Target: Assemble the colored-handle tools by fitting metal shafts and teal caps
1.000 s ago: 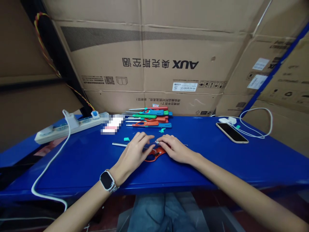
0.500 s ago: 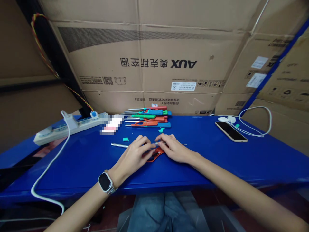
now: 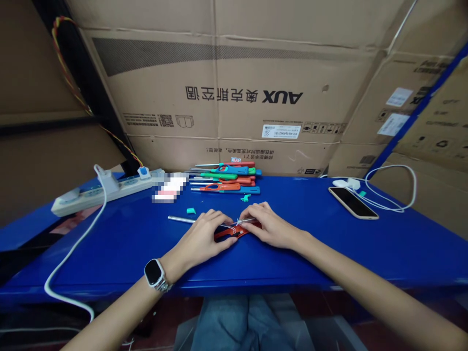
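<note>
An opened orange lighter casing point(image 3: 243, 231) lies on the table between my hands, with thin pale wires and a dark part showing inside. My left hand point(image 3: 205, 235), wearing a watch, grips the casing's left part between curled fingers and thumb. From under that hand a silver metal tube point(image 3: 181, 220) sticks out to the left. My right hand point(image 3: 269, 226) pinches a small whitish fitting point(image 3: 239, 222) with a thin rod just above the casing; its fingers partly hide it. A small teal plastic piece point(image 3: 191, 210) lies beyond my left hand, and a teal trigger-like part point(image 3: 245, 198) beyond my right.
Several long-necked lighters point(image 3: 230, 178) are heaped at the back of the blue table point(image 3: 310, 258), against a cardboard panel point(image 3: 164, 63). A power strip point(image 3: 106, 191) with a white cable stands at left. A phone point(image 3: 353, 203) and coiled white cable point(image 3: 411, 190) lie at right.
My left fingers have drawn back from the whitish fitting, spreading lower around the casing. My right hand still pinches the fitting, and more of the casing's inside shows.
</note>
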Demonstrator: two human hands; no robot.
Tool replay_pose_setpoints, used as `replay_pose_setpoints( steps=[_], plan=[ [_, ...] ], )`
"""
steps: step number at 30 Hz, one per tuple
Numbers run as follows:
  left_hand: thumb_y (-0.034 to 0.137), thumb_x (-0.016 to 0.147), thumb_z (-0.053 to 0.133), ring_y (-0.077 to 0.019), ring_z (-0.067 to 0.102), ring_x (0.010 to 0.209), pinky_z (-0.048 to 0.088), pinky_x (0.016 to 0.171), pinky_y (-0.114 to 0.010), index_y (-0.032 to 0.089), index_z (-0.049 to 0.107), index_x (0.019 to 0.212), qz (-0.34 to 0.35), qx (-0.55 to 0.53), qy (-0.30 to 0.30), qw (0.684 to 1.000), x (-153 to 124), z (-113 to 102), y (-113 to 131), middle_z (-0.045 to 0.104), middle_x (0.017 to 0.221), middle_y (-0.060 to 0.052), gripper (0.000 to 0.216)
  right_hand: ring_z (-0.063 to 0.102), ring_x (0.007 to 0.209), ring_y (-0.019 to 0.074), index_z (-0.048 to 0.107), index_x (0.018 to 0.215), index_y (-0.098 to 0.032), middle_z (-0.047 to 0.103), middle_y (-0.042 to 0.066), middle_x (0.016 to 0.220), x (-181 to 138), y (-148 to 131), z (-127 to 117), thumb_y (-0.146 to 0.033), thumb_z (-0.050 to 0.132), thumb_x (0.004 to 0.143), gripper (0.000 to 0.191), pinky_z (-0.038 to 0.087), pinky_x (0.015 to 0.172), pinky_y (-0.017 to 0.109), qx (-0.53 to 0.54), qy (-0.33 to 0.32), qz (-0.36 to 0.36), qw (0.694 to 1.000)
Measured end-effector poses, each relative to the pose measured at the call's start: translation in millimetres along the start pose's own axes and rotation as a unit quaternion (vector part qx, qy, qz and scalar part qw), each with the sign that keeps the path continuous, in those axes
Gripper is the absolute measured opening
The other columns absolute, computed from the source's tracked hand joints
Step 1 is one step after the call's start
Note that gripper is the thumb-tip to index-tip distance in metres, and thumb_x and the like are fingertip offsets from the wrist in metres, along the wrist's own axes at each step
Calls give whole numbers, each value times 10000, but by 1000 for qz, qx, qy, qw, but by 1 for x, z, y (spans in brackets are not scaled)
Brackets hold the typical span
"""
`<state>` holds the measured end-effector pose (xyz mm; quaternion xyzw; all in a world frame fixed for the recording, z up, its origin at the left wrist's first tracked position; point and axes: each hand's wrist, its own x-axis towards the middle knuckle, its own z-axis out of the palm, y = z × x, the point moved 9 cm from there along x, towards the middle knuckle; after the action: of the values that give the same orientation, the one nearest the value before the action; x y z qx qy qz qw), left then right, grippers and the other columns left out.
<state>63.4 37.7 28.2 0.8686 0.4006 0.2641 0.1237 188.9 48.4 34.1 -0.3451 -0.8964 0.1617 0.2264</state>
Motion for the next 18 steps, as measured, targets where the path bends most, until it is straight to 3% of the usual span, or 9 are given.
replay_pose_setpoints(
  steps=[12,16,18],
  plan=[
    [360,932,590,-222,599,999,428,949,-433,213,711,797,-8,-92,17,996,19,-3,-4,688,1048,-44,234,570,997,202,558,1038,-210,660,67,1065,-1,-9,-5,-292,526,995,99,368,917,387,-18,53,-47,997],
    [431,896,635,-243,587,1027,430,933,-439,220,694,948,-19,-52,20,998,12,-3,-3,667,1105,-52,225,572,1006,201,570,1044,-208,661,67,1075,-3,-7,-6,-298,527,996,111,367,922,385,-21,50,-46,997],
    [495,839,690,-265,574,1044,423,932,-460,227,648,1089,-25,-9,16,1000,7,-2,0,655,1136,-56,369,568,1017,200,581,1052,-206,658,68,1078,-3,-6,-7,-305,531,995,125,368,919,381,-23,49,-42,998]
  ],
)
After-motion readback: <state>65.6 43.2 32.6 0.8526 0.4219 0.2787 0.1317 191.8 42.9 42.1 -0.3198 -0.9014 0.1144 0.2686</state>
